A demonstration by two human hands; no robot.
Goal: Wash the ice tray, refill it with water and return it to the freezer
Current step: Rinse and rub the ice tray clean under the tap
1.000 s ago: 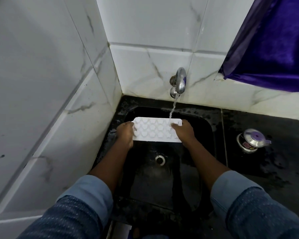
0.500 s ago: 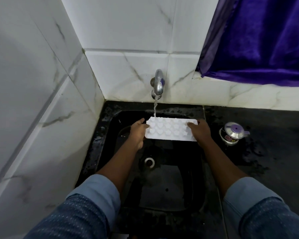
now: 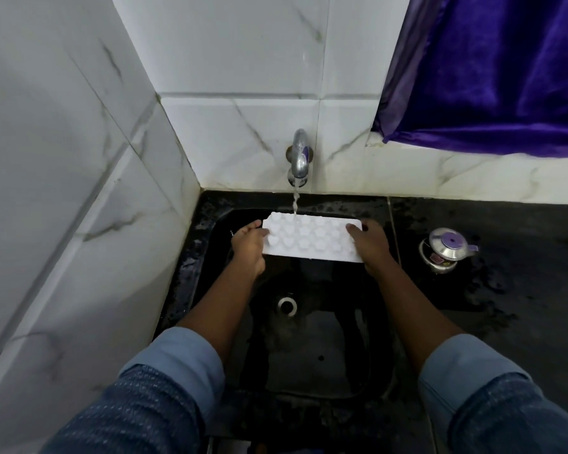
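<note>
Water from the tap (image 3: 298,158) strikes the far-left cells of the ice tray (image 3: 312,239), held level over the sink (image 3: 210,231). Left hand (image 3: 248,249) and right hand (image 3: 371,245) grip opposite ends, presumably so the cells catch the stream.

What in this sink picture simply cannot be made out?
Head view only:
Fingers of the left hand and right hand beneath the ice tray: hidden by the tray.
How full the tray's pockets are: white on white, too small.
Label on the steel pot: too small to read.
The purple curtain: cut off by the top and right edges.
</note>
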